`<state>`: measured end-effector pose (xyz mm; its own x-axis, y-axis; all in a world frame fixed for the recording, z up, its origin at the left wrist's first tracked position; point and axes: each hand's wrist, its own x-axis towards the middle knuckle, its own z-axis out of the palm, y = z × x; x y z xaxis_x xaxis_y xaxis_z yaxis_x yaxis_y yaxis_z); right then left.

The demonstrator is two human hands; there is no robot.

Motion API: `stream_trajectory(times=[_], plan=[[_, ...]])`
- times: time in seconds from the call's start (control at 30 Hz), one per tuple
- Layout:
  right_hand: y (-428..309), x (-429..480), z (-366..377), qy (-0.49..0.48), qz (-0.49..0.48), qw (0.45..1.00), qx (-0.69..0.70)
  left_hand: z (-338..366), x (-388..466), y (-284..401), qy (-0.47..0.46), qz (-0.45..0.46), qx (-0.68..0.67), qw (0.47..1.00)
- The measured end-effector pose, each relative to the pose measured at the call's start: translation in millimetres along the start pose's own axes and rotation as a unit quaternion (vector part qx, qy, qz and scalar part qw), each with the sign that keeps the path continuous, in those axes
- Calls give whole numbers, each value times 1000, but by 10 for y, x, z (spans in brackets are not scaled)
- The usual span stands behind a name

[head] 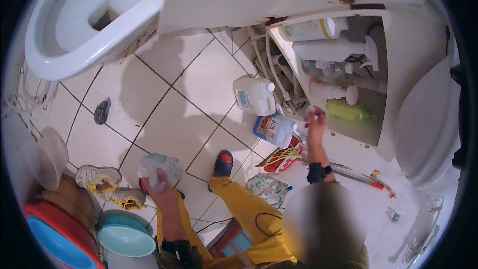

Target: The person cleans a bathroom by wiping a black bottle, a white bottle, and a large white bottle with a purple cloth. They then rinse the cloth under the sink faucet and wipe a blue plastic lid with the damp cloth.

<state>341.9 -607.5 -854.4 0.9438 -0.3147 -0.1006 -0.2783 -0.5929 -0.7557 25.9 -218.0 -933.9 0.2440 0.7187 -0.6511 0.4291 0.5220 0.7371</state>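
My left hand (161, 188) is closed around a whitish plastic bottle (168, 166) with a pale green label. The bottle lies sideways above the tiled floor, its cap end to the left. My right hand (316, 118) is raised at the front edge of an open white cabinet (396, 93), fingers bent; a small pale thing shows at the fingertips, too unclear to name. Inside the cabinet are a white spray bottle (325, 49), a white bottle with a yellow-edged label (306, 30), a pinkish bottle (326, 90) and a green bottle (345, 110).
A white jug (254, 95) and a blue-labelled jug (274, 129) stand by pipes (269, 59). A toilet (101, 45) is at upper left. Sneakers (99, 179), basins (127, 240), a dark rag-like lump (101, 111), a badminton racket (287, 157) and a patterned pouch (267, 189) lie around.
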Motion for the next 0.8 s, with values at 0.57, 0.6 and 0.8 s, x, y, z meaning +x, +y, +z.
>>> stream_trajectory(times=[0.57, 0.6, 0.8], plan=[[800, -165, -351, 40, 19, 997, 57, 135, -254, -96, -20, 45, -96, 994], [770, -317, -211, 29, 52, 997, 45, 133, -248, -108, -35, 54, -120, 991], [290, -986, 1172, -248, -14, 967, 49, -42, -202, -89, -9, 16, -42, 999]])
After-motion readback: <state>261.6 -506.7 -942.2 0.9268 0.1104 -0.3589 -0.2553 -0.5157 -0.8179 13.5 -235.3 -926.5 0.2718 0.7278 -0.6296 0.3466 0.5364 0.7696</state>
